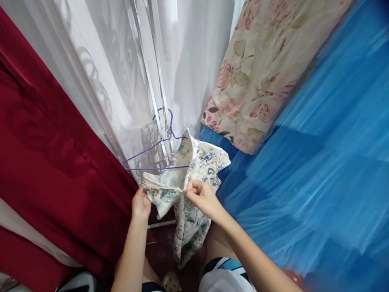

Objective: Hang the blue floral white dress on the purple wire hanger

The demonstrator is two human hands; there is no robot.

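So both hands are on a floral garment (199,162) that's bunched up low in front of the white sheer curtain (115,69). The left hand (140,203) has its grip closed around the crumpled left edge of the cloth. The right hand (201,196) has its grip pinched tight on a fold near the middle, fingers curled in. A purple wire hanger (145,153) sits just above the hands, hook pointing up against the curtain, and its right shoulder disappears under the fabric. The rest of the garment droops down between the person's knees. There's a red curtain (45,154) on the left, with a floral cushion (261,69) and a blue bedspread (328,170) on the right.
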